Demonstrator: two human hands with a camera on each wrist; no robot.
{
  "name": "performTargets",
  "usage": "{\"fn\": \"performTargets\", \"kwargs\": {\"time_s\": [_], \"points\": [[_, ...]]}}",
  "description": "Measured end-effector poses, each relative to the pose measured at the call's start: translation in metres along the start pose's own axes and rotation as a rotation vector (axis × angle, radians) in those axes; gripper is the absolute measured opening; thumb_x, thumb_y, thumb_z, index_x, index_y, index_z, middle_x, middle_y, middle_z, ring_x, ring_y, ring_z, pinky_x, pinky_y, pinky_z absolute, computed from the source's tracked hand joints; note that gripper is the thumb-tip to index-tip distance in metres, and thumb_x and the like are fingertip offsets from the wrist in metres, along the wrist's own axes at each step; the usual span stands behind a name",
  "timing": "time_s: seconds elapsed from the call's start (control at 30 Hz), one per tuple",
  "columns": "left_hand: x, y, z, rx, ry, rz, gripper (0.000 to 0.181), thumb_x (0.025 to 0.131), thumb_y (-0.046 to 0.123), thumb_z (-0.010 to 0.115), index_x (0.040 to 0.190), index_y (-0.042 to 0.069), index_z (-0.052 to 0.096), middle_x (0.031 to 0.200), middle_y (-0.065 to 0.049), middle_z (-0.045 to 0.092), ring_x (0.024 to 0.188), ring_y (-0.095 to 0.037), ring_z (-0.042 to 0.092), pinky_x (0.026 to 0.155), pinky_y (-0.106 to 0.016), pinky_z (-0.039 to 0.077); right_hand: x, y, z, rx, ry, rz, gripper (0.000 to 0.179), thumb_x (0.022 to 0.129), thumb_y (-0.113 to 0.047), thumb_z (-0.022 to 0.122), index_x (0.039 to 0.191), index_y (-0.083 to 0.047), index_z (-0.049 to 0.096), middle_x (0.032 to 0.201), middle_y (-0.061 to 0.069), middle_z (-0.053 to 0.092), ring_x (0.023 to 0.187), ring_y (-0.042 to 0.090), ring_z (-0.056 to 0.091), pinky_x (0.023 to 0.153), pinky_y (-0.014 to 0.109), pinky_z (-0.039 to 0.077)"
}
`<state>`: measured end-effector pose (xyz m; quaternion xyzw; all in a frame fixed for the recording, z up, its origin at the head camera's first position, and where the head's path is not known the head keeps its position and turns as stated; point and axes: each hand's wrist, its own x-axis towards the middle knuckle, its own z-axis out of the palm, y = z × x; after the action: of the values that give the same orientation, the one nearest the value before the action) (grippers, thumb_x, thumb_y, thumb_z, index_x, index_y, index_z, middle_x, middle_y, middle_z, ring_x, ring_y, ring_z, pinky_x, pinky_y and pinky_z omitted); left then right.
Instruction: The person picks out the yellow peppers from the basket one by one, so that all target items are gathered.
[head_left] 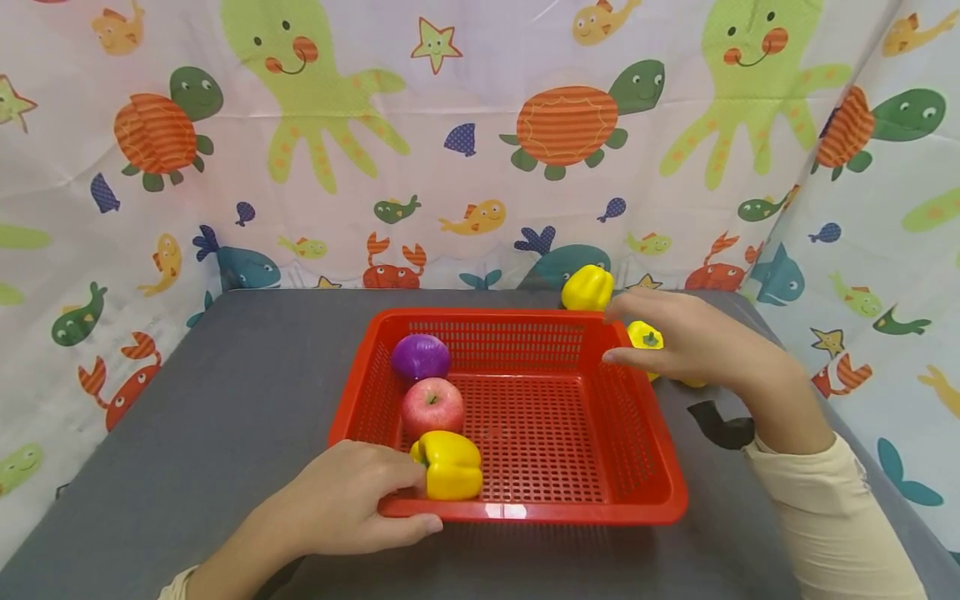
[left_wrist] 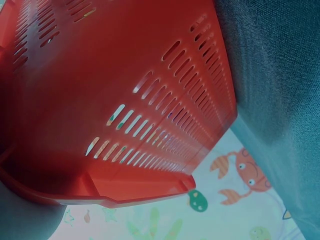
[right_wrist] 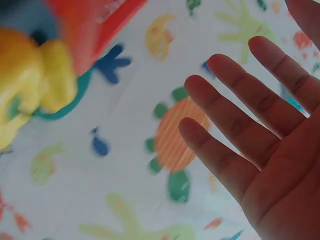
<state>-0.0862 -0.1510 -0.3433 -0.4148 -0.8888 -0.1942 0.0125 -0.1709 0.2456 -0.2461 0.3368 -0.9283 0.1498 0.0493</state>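
A red plastic basket (head_left: 517, 510) with slotted walls stands on the table. My left hand (head_left: 360, 500) grips its rim at the near left corner, thumb on the outer side. Along the basket's left side lie a purple onion (head_left: 421, 357), a red apple (head_left: 432, 407) and a yellow bell pepper (head_left: 452, 467), the pepper right by my left fingers. Over the far right corner of the rim is my right hand (head_left: 675, 333), holding nothing, its fingers spread and extended in the right wrist view. Beyond that corner sits another yellow bell pepper (head_left: 587, 288); a further yellow pepper (head_left: 645, 335) is partly hidden by the hand.
A dark curved object (head_left: 722, 425) shows beside my right wrist, to the right of the basket. The grey tabletop (head_left: 255, 375) extends left of the basket. A white curtain (head_left: 465, 167) printed with sea animals hangs behind and along both sides.
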Motion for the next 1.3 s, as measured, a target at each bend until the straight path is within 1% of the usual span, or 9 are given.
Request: {"fn": "performTargets", "kwargs": {"time_s": [0.2, 0.4, 0.57, 0.67, 0.9, 1.0, 1.1, 1.2, 1.3], "points": [[0.001, -0.001, 0.001, -0.004, -0.012, -0.004, 0.035, 0.091, 0.063, 0.059, 0.074, 0.035, 0.047, 0.063, 0.024, 0.037, 0.055, 0.004, 0.038, 0.052, -0.018, 0.036, 0.021, -0.032, 0.001, 0.006, -0.087, -0.025, 0.048, 0.086, -0.035, 0.080, 0.127, -0.017, 0.061, 0.121, -0.003, 0.064, 0.107, 0.017, 0.060, 0.083, 0.041, 0.056], [0.000, -0.001, 0.001, 0.001, -0.004, 0.001, 0.034, 0.091, 0.063, 0.059, 0.075, 0.035, 0.048, 0.064, 0.025, 0.037, 0.055, 0.004, 0.038, 0.052, -0.018, 0.037, 0.043, -0.056, 0.015, -0.067, -0.166, -0.145, 0.054, 0.084, -0.035, 0.082, 0.130, -0.017, 0.060, 0.124, -0.002, 0.063, 0.110, 0.018, 0.062, 0.087, 0.040, 0.054], [0.000, -0.001, 0.000, 0.001, -0.006, 0.001, 0.033, 0.091, 0.062, 0.060, 0.076, 0.035, 0.049, 0.065, 0.025, 0.039, 0.056, 0.004, 0.039, 0.052, -0.018, 0.037, 0.059, -0.072, 0.034, -0.124, -0.266, -0.243, 0.059, 0.084, -0.038, 0.082, 0.134, -0.017, 0.059, 0.129, 0.000, 0.062, 0.117, 0.020, 0.060, 0.093, 0.039, 0.052], [0.001, 0.000, 0.000, -0.006, -0.012, -0.001, 0.032, 0.092, 0.061, 0.060, 0.076, 0.035, 0.051, 0.065, 0.025, 0.040, 0.056, 0.004, 0.040, 0.053, -0.018, 0.038, 0.067, -0.080, 0.047, -0.138, -0.331, -0.278, 0.062, 0.084, -0.039, 0.081, 0.137, -0.019, 0.057, 0.133, 0.000, 0.061, 0.121, 0.019, 0.058, 0.096, 0.040, 0.050], [0.001, 0.000, 0.000, -0.037, -0.025, -0.009, 0.031, 0.092, 0.061, 0.060, 0.078, 0.034, 0.053, 0.066, 0.026, 0.042, 0.055, 0.005, 0.041, 0.053, -0.018, 0.039, 0.081, -0.098, 0.082, -0.150, -0.458, -0.386, 0.071, 0.083, -0.038, 0.082, 0.144, -0.020, 0.052, 0.137, 0.000, 0.058, 0.121, 0.016, 0.058, 0.096, 0.035, 0.050], [0.001, -0.001, 0.001, -0.038, -0.024, -0.004, 0.031, 0.092, 0.061, 0.060, 0.077, 0.034, 0.052, 0.065, 0.025, 0.041, 0.055, 0.005, 0.040, 0.052, -0.017, 0.038, 0.085, -0.104, 0.094, -0.140, -0.487, -0.417, 0.077, 0.082, -0.039, 0.082, 0.149, -0.024, 0.046, 0.140, -0.002, 0.054, 0.121, 0.017, 0.057, 0.097, 0.035, 0.049], [0.002, -0.001, 0.001, -0.028, -0.019, 0.004, 0.032, 0.092, 0.061, 0.059, 0.076, 0.034, 0.051, 0.065, 0.025, 0.039, 0.055, 0.005, 0.038, 0.052, -0.017, 0.037, 0.087, -0.108, 0.101, -0.154, -0.491, -0.443, 0.081, 0.081, -0.040, 0.083, 0.151, -0.028, 0.043, 0.138, -0.004, 0.052, 0.116, 0.018, 0.056, 0.096, 0.034, 0.049], [0.001, 0.000, 0.000, -0.029, -0.020, -0.001, 0.033, 0.092, 0.061, 0.060, 0.076, 0.034, 0.050, 0.065, 0.025, 0.039, 0.055, 0.005, 0.039, 0.052, -0.017, 0.037, 0.087, -0.112, 0.104, -0.183, -0.473, -0.456, 0.081, 0.079, -0.040, 0.084, 0.149, -0.032, 0.045, 0.134, -0.006, 0.052, 0.109, 0.017, 0.055, 0.095, 0.034, 0.049], [0.002, 0.000, -0.001, -0.042, -0.033, -0.015, 0.032, 0.091, 0.061, 0.060, 0.078, 0.034, 0.052, 0.065, 0.025, 0.041, 0.056, 0.005, 0.041, 0.053, -0.018, 0.038, 0.086, -0.115, 0.106, -0.186, -0.466, -0.479, 0.077, 0.077, -0.040, 0.086, 0.145, -0.034, 0.050, 0.129, -0.005, 0.051, 0.102, 0.013, 0.054, 0.089, 0.028, 0.051]]}}
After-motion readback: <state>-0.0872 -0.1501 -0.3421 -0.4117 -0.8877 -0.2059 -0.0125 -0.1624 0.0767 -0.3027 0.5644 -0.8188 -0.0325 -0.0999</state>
